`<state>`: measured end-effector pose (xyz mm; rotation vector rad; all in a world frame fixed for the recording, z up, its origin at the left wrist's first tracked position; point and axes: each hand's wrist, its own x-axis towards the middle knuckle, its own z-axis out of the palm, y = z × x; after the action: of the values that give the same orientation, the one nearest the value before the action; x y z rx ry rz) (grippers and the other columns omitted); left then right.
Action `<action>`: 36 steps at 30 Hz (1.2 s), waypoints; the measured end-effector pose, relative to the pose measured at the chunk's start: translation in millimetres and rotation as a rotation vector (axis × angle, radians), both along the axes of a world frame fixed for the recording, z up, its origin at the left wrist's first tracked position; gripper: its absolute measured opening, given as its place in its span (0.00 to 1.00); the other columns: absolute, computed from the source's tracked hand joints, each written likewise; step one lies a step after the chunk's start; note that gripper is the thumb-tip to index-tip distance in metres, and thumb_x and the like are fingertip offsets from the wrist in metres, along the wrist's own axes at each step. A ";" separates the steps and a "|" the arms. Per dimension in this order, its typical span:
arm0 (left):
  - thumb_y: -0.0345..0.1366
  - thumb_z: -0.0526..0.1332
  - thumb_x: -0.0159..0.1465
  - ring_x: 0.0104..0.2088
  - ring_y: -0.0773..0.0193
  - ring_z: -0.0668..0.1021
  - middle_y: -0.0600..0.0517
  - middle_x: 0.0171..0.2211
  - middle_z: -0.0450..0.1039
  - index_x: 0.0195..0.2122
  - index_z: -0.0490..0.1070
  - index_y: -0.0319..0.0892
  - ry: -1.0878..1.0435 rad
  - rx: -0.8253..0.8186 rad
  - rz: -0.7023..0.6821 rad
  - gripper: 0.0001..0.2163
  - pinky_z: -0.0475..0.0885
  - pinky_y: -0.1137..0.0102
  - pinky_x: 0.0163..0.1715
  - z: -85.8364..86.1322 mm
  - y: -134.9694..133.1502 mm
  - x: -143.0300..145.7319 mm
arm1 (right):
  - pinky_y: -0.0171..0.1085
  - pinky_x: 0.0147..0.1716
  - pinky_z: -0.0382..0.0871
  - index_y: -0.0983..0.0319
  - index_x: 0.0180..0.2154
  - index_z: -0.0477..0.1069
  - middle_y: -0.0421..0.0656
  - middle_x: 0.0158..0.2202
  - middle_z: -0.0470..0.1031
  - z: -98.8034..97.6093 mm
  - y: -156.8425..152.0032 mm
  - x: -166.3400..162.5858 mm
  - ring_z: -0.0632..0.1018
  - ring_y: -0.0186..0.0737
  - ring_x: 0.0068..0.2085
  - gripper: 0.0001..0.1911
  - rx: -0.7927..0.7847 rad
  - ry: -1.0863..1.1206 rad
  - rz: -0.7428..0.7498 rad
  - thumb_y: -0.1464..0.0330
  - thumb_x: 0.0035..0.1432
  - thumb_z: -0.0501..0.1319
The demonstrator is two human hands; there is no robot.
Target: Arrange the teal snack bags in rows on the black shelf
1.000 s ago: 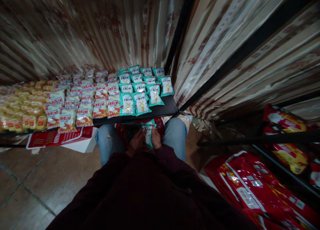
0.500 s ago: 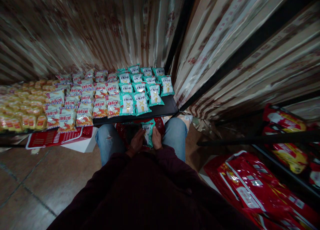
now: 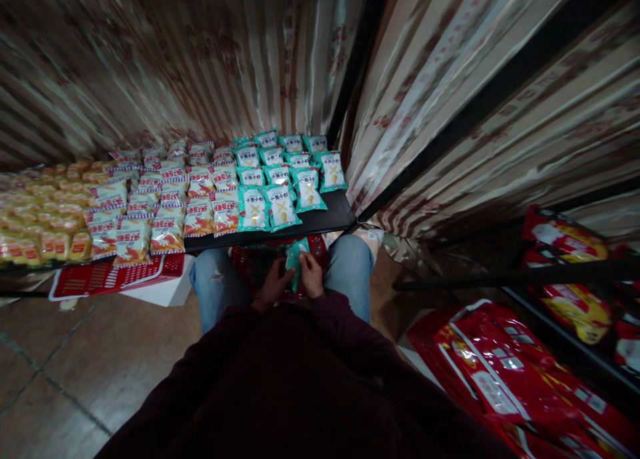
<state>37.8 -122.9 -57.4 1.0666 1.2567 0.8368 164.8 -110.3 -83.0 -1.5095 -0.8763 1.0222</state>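
While both hands meet low at centre frame, the teal packet (image 3: 294,259) sits pinched from two sides: left hand (image 3: 273,289) at its left edge, right hand (image 3: 313,277) at its right, fingers of both curled tight on the wrapper, so it stands edge-up, not flat. It's just below the front lip of the black shelf (image 3: 327,218), over a red basket (image 3: 250,264). On the shelf, mid-frame, matching teal packs (image 3: 280,206) lie in overlapping rows w/ faces up, so labels read; red-and-white packs (image 3: 200,217) are directly left of them.

Teal packet (image 3: 294,258) half hidden by right hand (image 3: 311,277), print seemingly unreadable, yellow packets (image 3: 30,236) cut off left
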 end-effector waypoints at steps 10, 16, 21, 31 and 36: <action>0.40 0.74 0.43 0.47 0.53 0.75 0.43 0.45 0.73 0.48 0.66 0.39 -0.011 -0.102 0.157 0.31 0.65 0.59 0.51 9.8 3.4 -1.0 | 0.42 0.44 0.70 0.62 0.40 0.77 0.48 0.42 0.77 5.1 -3.3 -1.6 0.76 0.43 0.43 0.21 0.147 -0.109 0.075 0.53 0.54 0.60; 0.41 0.73 0.45 0.45 0.53 0.76 0.44 0.42 0.75 0.46 0.68 0.39 -0.011 -0.110 0.148 0.28 0.67 0.59 0.50 13.4 -1.6 -4.4 | 0.43 0.50 0.67 0.60 0.40 0.76 0.47 0.42 0.77 17.2 -8.0 -0.6 0.74 0.42 0.46 0.17 0.225 -0.272 0.128 0.57 0.57 0.58; 0.44 0.71 0.48 0.44 0.56 0.77 0.45 0.45 0.75 0.49 0.67 0.40 -0.227 -0.138 0.139 0.29 0.70 0.62 0.46 19.4 -6.0 -7.2 | 0.49 0.56 0.61 0.62 0.51 0.70 0.50 0.51 0.72 25.3 -8.8 -1.3 0.71 0.47 0.53 0.28 0.154 -0.347 0.011 0.53 0.52 0.63; 0.45 0.71 0.46 0.42 0.56 0.79 0.49 0.41 0.77 0.48 0.68 0.42 -0.481 -0.302 0.179 0.29 0.73 0.64 0.43 37.4 -6.4 -2.8 | 0.41 0.45 0.71 0.62 0.60 0.60 0.49 0.46 0.76 36.8 -16.7 -7.8 0.77 0.44 0.44 0.32 0.013 -0.096 0.112 0.51 0.60 0.53; 0.44 0.71 0.47 0.44 0.54 0.78 0.49 0.41 0.77 0.48 0.69 0.42 -0.525 -0.314 0.179 0.28 0.73 0.63 0.45 42.7 -3.9 -1.4 | 0.43 0.52 0.66 0.63 0.58 0.63 0.50 0.53 0.73 50.1 -12.8 -7.1 0.74 0.46 0.52 0.30 0.062 -0.227 0.084 0.52 0.62 0.51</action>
<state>36.5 -126.8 -14.7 0.4438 0.9964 0.9421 157.6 -123.1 -32.9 -1.5671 -1.1290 0.8868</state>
